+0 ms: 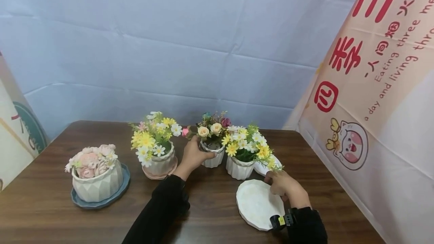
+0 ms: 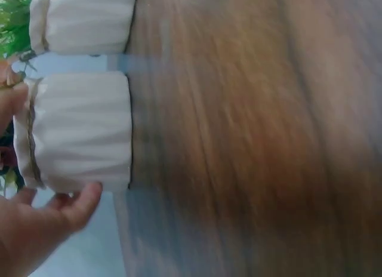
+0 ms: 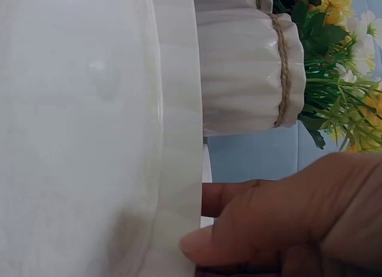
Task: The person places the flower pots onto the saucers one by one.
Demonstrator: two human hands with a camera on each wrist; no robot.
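Note:
My left hand grips the side of a small white ribbed pot of cream and pink roses at the table's middle. In the left wrist view my thumb and fingers wrap that pot. My right hand pinches the far rim of a white saucer that lies on the table in front of a white ribbed pot of yellow and white daisies. The right wrist view shows fingers on the saucer's edge, with the twine-banded daisy pot just beyond.
A daisy pot on a pink saucer stands left of my left hand. Further left a faceted pot of pink flowers sits on a blue saucer. A white object lies behind the right daisy pot. Cloth backdrops enclose the brown table.

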